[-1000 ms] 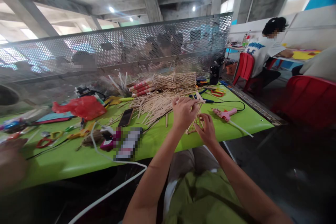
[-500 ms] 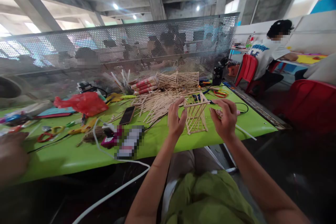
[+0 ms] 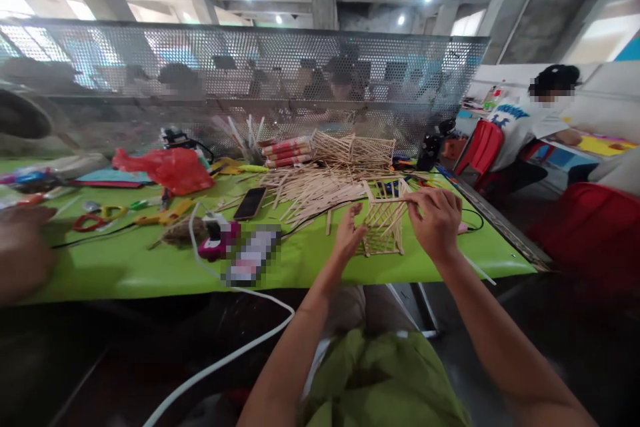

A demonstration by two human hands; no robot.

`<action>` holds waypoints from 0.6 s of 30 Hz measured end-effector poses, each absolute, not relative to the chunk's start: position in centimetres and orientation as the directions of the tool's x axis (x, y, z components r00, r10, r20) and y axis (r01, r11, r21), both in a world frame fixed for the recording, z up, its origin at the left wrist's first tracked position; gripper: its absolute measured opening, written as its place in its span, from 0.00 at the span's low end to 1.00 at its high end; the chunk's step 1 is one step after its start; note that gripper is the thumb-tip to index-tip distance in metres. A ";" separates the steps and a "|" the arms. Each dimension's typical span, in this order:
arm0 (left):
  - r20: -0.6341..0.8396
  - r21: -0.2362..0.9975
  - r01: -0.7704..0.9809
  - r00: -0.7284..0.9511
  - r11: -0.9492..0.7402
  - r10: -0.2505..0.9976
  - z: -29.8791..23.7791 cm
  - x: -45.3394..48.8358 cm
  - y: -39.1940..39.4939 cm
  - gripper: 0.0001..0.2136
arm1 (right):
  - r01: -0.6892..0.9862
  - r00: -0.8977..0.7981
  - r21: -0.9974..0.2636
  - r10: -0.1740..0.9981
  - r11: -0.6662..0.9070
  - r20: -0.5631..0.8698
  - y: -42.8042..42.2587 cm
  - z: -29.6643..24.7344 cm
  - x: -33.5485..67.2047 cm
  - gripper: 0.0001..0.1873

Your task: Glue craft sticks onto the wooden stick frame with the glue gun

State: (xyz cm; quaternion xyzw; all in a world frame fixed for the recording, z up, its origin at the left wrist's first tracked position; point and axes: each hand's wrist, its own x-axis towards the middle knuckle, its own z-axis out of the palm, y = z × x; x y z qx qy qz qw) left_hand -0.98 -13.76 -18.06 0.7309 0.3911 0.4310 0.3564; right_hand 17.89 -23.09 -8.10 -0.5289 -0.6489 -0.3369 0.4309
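Note:
A small box-shaped frame of thin wooden sticks (image 3: pixel 385 250) stands on the green table in front of me, with slanting sticks across its sides. My right hand (image 3: pixel 436 223) is closed at its upper right corner, thumb and fingertips pinched on the wood there. Whether they grip the corner itself or a loose stick against it is hard to see. My left hand (image 3: pixel 347 237) is open beside the frame's left side, fingers up and thumb apart, its thumb close to the sticks. Behind the frame lies a heap of loose wooden sticks (image 3: pixel 310 190).
A dark phone (image 3: pixel 250 203), a blurred-out phone (image 3: pixel 254 255), a purple power socket (image 3: pixel 215 243) with a white cable and a red plastic bag (image 3: pixel 173 170) lie leftward. Another person's hand (image 3: pixel 23 253) is at far left. A perforated metal screen (image 3: pixel 280 90) stands behind.
My right hand has moved in from beside the frame and closed at its upper right corner. My left hand has dropped slightly along the left side. The view has turned a little left.

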 end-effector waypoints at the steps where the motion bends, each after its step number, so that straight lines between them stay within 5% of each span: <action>1: 0.343 0.856 0.270 0.344 -0.441 0.874 -18.2 -0.9 -13.7 0.30 | 0.976 -0.081 -0.004 0.384 0.218 0.920 -23.0 -8.1 18.1 0.08; 12: 0.334 0.791 0.348 0.443 -0.503 0.832 -18.6 -0.2 -13.8 0.26 | 0.967 -0.107 0.044 0.246 0.251 0.963 -21.7 -8.8 20.5 0.07; 18: 0.369 0.746 0.360 0.477 -0.561 0.798 -18.3 0.1 -14.2 0.27 | 0.970 -0.034 -0.042 0.304 0.239 0.952 -21.8 -8.8 21.3 0.08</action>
